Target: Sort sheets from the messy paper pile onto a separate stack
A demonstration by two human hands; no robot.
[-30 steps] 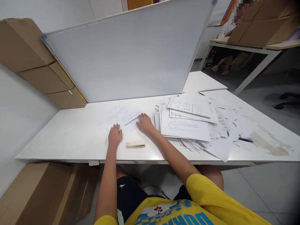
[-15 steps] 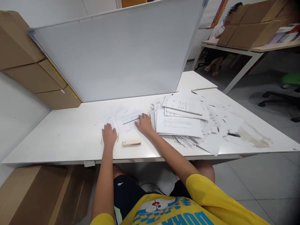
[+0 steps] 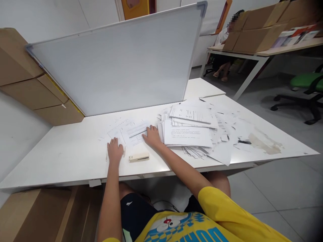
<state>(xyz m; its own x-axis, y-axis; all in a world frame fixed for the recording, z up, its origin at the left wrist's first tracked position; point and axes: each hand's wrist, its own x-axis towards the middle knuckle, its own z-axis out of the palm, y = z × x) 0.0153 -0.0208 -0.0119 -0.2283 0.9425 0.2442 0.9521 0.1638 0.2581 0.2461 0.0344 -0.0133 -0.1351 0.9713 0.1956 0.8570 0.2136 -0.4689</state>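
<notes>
My left hand (image 3: pixel 115 150) lies flat on the white desk, its fingers reaching the lower left edge of some thin printed papers (image 3: pixel 135 131). Over the right edge of those papers rests my right hand (image 3: pixel 152 136), fingers spread and palm down. A dark strip (image 3: pixel 137 134) runs across the printed sheet up to my right fingers. Between my hands, nearer the desk's front edge, lies a cream stapler (image 3: pixel 139 157) that neither hand touches. Just right of my right hand sits a thick, uneven stack of printed sheets (image 3: pixel 188 136).
Behind the papers a large whiteboard (image 3: pixel 121 64) stands on the desk (image 3: pixel 70 151), with cardboard boxes (image 3: pixel 22 64) at its left. Paper scraps (image 3: pixel 244 141) lie on the right side. A person sits behind another table (image 3: pixel 267 52); a green chair (image 3: pixel 305 80) is far right.
The view has swung a little to the right, so everything sits further left in the picture. Both hands stay at the papers, and the stapler and stack have not moved.
</notes>
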